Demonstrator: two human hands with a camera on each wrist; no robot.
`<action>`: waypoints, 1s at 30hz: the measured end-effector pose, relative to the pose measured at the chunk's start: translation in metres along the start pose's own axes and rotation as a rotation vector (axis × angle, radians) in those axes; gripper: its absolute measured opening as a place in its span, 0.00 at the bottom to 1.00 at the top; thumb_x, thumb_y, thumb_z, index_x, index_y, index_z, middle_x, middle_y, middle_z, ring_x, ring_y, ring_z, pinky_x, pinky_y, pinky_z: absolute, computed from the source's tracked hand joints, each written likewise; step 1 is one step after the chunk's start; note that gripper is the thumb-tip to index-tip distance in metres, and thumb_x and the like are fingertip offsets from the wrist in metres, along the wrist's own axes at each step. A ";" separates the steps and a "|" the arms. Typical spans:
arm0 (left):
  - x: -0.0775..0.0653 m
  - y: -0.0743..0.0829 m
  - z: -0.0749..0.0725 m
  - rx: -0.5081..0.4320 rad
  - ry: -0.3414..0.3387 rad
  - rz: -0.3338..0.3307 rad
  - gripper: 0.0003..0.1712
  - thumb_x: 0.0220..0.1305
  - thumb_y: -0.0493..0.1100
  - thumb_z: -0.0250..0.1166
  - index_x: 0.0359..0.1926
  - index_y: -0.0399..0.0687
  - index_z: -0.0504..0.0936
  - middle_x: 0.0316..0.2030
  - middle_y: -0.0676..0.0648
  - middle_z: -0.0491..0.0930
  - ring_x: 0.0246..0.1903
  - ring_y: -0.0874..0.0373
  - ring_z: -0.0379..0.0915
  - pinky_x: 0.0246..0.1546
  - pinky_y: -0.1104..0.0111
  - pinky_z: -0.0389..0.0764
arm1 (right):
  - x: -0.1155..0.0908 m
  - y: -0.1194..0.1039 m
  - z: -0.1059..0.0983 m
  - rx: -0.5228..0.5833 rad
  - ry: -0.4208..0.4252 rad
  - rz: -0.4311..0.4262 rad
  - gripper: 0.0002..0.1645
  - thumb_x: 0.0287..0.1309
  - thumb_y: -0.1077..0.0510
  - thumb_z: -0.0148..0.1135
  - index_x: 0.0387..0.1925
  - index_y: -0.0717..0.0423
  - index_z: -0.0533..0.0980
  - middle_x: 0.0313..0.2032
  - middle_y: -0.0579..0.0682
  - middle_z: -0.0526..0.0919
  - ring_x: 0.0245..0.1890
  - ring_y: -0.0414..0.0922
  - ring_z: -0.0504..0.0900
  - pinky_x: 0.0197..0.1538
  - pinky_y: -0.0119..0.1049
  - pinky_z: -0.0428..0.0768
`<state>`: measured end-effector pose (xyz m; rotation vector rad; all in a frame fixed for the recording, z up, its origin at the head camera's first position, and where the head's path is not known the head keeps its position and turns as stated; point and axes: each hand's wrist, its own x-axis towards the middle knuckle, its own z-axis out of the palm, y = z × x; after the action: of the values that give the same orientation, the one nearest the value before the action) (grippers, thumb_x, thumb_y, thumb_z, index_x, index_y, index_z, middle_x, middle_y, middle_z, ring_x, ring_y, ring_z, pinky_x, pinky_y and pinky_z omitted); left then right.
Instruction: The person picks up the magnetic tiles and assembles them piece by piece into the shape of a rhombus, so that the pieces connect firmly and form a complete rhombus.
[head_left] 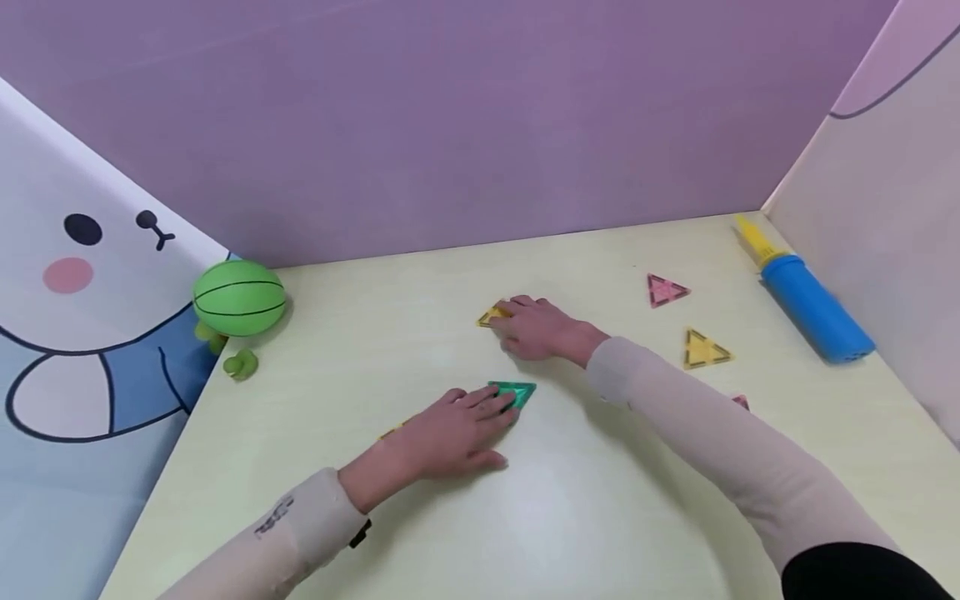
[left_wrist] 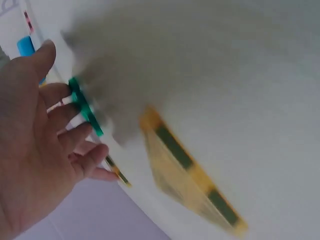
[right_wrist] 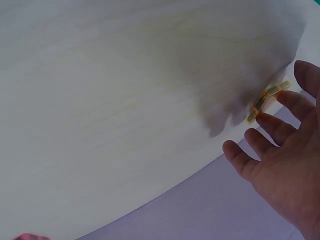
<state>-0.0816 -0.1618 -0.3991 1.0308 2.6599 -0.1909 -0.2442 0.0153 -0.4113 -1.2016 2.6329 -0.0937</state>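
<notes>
My left hand (head_left: 459, 435) reaches over the middle of the table, its fairly straight fingertips on a green translucent triangle tile (head_left: 514, 389). In the left wrist view those fingers touch the green tile (left_wrist: 86, 109) from above, with the thumb held apart. Farther back, my right hand (head_left: 542, 330) has its fingertips on a yellow triangle tile (head_left: 489, 316), partly covered by the fingers. The right wrist view shows that yellow tile (right_wrist: 260, 104) beneath extended fingers. Another yellow tile (left_wrist: 182, 170) lies near my left wrist, mostly hidden in the head view.
A pink triangle tile (head_left: 666, 290) and a yellow one (head_left: 703, 348) lie to the right; another pink piece (head_left: 741, 402) shows behind my right sleeve. A blue pump (head_left: 817, 308) lies along the right wall. A green ball (head_left: 240, 298) and small green toy (head_left: 241, 364) sit at left.
</notes>
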 end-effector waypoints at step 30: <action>0.021 0.011 -0.001 0.026 0.043 -0.012 0.40 0.73 0.71 0.42 0.77 0.57 0.61 0.77 0.48 0.58 0.76 0.50 0.54 0.67 0.52 0.70 | -0.054 0.018 0.003 0.064 -0.028 -0.062 0.33 0.75 0.37 0.40 0.72 0.46 0.68 0.76 0.47 0.62 0.78 0.54 0.55 0.71 0.64 0.61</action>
<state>-0.0893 -0.1396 -0.4045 1.0382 2.7094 -0.2093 -0.2229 0.0679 -0.4063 -1.2536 2.5489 -0.1700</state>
